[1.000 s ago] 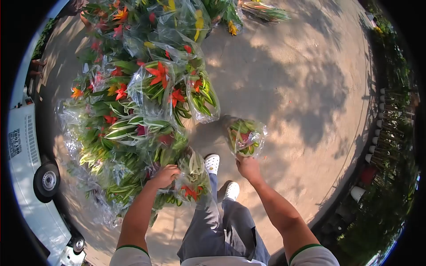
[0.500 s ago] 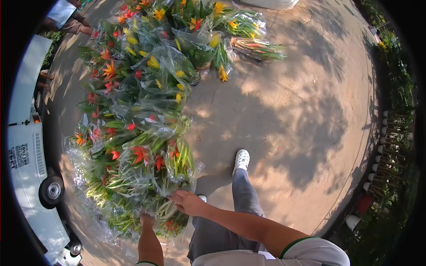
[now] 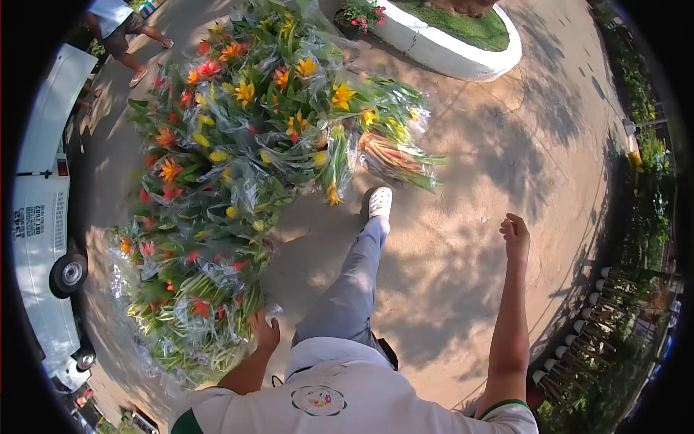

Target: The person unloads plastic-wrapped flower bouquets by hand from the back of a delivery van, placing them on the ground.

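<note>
Plastic-wrapped flowering plants (image 3: 238, 145) with red, orange and yellow blooms stand massed on the ground to my left. My left hand (image 3: 265, 334) is at the near right edge of this mass, its fingers spread beside the pale green leaves (image 3: 217, 354) and clear wrapping, holding nothing that shows. Out to the right over the bare pavement, my right hand (image 3: 515, 235) has loosely bent fingers and is empty. A bundle of long reddish-based stems (image 3: 394, 158) lies on the ground past my white shoe (image 3: 380, 203).
A white van (image 3: 47, 224) is parked at the left. Behind it a person (image 3: 119, 32) in shorts is on foot. A white-rimmed planter (image 3: 463, 65) with grass sits ahead. Along the right edge run greenery and a row of white-topped posts (image 3: 578, 333).
My right hand has left the plants and swung out to the right. My left hand has moved to the plants' right edge. I have stepped forward, and the planter shows more fully.
</note>
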Demonstrator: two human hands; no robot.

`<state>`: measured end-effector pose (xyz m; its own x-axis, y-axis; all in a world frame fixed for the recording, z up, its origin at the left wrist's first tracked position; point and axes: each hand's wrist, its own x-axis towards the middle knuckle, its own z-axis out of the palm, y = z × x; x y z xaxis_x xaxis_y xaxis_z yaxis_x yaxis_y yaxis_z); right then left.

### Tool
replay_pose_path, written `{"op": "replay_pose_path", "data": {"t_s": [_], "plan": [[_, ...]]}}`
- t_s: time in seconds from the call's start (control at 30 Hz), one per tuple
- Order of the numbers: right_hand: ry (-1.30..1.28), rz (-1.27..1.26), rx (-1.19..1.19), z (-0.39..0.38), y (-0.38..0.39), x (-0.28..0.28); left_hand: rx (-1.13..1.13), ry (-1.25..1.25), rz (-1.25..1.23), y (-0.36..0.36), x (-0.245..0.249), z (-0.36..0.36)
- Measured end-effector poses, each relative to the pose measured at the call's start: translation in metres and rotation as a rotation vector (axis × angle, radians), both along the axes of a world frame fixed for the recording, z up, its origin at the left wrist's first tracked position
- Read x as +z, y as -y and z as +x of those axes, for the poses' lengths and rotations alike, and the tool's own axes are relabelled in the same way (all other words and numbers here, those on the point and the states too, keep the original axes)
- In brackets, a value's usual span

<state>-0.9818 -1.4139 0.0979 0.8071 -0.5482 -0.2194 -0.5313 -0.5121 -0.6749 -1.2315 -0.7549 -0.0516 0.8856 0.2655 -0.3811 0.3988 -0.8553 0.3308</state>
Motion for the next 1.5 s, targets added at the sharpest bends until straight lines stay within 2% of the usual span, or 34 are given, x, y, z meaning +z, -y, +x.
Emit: {"op": "replay_pose_path", "data": {"t_s": [0.07,0.13,0.17,0.2,0.23,0.33,0.37,0.4,0.43,0.47,0.53,0.6,0.67,0.7,0.77,0.8,0.87,0.9,0.93,0.97,1.0,1.03,1.07,1.13,1.17,1.2,1.27,1.33,1.37,1.43,1.47,1.5], "plan": [[0.145,0.067,0.116,0.048,-0.024,0.039,0.007,0.007,-0.136,0.039,-0.019,0.039],[0.232,0.134,0.263,0.121,-0.014,0.048,0.05,0.06,-0.202,0.095,-0.028,0.113],[0.137,0.062,0.338,0.147,-0.006,0.053,0.08,0.1,-0.205,0.125,-0.03,0.146],[-0.007,-0.149,0.433,0.154,0.002,0.021,0.167,0.083,-0.268,0.151,-0.038,0.199],[-0.171,-0.168,0.45,0.139,0.023,-0.008,0.254,0.07,-0.332,0.176,-0.04,0.259],[-0.529,-0.098,0.292,0.068,0.103,-0.105,0.255,0.065,-0.609,0.211,0.062,0.369],[-0.562,0.21,-0.003,0.022,0.137,-0.147,0.216,0.05,-0.699,0.212,0.089,0.394],[-0.74,0.301,-0.225,0.002,0.141,-0.123,0.167,0.036,-0.798,0.213,0.109,0.417],[-0.908,0.392,-0.513,-0.03,0.165,-0.131,0.174,0.027,-0.819,0.209,0.122,0.435],[-0.916,0.366,-0.657,-0.058,0.172,-0.125,0.181,0.019,-0.841,0.202,0.132,0.456],[-0.909,0.446,-0.727,-0.066,0.198,-0.126,0.165,0.115,-0.797,0.185,0.147,0.534],[-1.014,0.43,-0.713,-0.028,0.199,-0.12,0.148,0.255,-0.672,0.169,0.179,0.624],[-1.082,0.416,-0.657,0.027,0.206,-0.118,0.146,0.502,-0.564,0.156,0.223,0.714],[-1.11,0.394,-0.603,0.067,0.222,-0.119,0.236,0.613,-0.668,0.155,0.232,0.752],[-1.157,0.322,-0.474,0.158,0.263,-0.115,0.399,0.7,-0.708,0.155,0.257,0.81],[-1.161,0.268,-0.401,0.21,0.284,-0.116,0.436,0.739,-0.729,0.156,0.247,0.82],[-1.107,0.125,-0.229,0.332,0.326,-0.123,0.509,0.821,-0.769,0.148,0.195,0.825],[-1.004,0.063,-0.147,0.42,0.333,-0.123,0.572,0.69,-0.616,0.148,0.164,0.813],[-0.826,0.108,-0.084,0.537,0.328,-0.13,0.725,0.396,-0.449,0.159,0.139,0.787],[-0.372,0.19,0.007,0.626,0.275,-0.091,0.77,0.253,-0.454,0.175,0.117,0.747],[-0.242,0.253,0.174,0.717,0.228,-0.063,0.817,0.123,-0.392,0.189,0.101,0.705],[-0.144,0.23,0.395,0.788,0.166,-0.007,0.898,0.123,-0.382,0.205,0.08,0.659],[-0.05,0.261,0.539,0.853,0.137,0.013,1.001,0.126,-0.305,0.228,0.107,0.649],[0.209,0.369,0.717,0.946,0.052,0.063,1.222,0.254,-0.226,0.248,0.074,0.608],[0.221,0.365,0.751,0.984,0.025,0.061,1.321,0.203,-0.167,0.263,0.076,0.604],[0.239,0.345,0.768,1.017,0.015,0.062,1.402,0.144,-0.127,0.278,0.076,0.607],[0.144,0.339,0.765,1.075,-0.026,0.026,1.493,0.074,-0.105,0.284,0.072,0.624],[-0.064,0.217,0.839,1.151,-0.122,-0.012,1.57,0.064,-0.162,0.285,0.048,0.672],[-0.065,0.273,0.875,1.183,-0.184,-0.033,1.553,0.151,-0.176,0.276,0.053,0.709],[0.09,0.411,1.115,1.184,-0.349,0.02,1.549,0.241,-0.323,0.211,0.05,0.78],[0.118,0.38,1.265,1.172,-0.419,0.059,1.541,0.289,-0.394,0.183,0.048,0.81],[0.204,0.474,1.371,1.171,-0.483,0.073,1.553,0.281,-0.485,0.157,0.039,0.838]]}}
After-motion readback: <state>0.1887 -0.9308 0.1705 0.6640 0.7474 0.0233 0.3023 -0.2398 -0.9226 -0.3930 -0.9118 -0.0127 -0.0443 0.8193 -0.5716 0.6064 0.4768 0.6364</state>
